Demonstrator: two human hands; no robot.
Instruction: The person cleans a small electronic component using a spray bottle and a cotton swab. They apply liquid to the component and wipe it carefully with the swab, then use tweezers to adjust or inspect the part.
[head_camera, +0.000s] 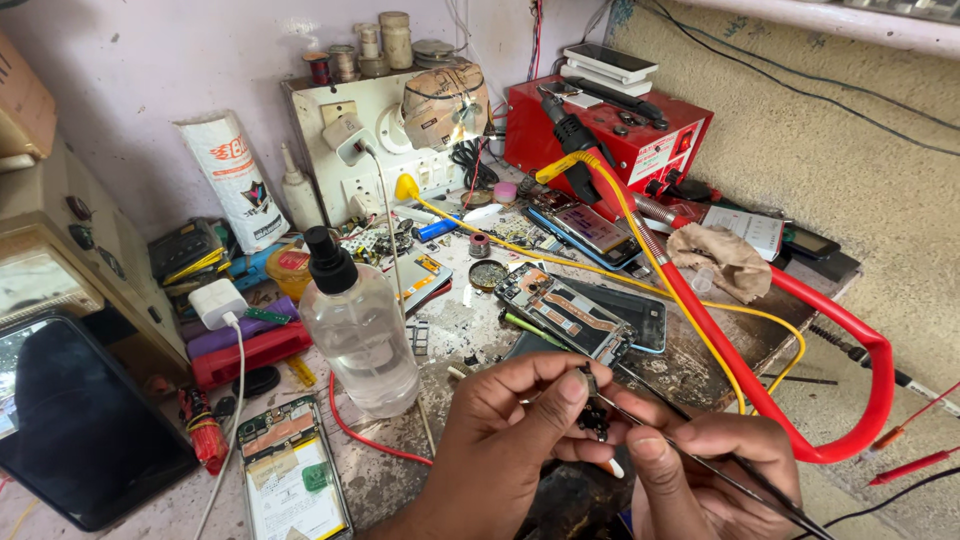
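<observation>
Left hand (510, 420) fingers pinching a tiny black part (593, 415) to keep it steady; right hand (700, 460) fingers pinching thin tweezers (700, 462) to poke it.

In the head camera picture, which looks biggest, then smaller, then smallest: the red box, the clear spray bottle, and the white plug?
1. Red box, though it sits farther back, so it may really be bigger still.
2. Clear spray bottle.
3. White plug, clearly smallest.
</observation>
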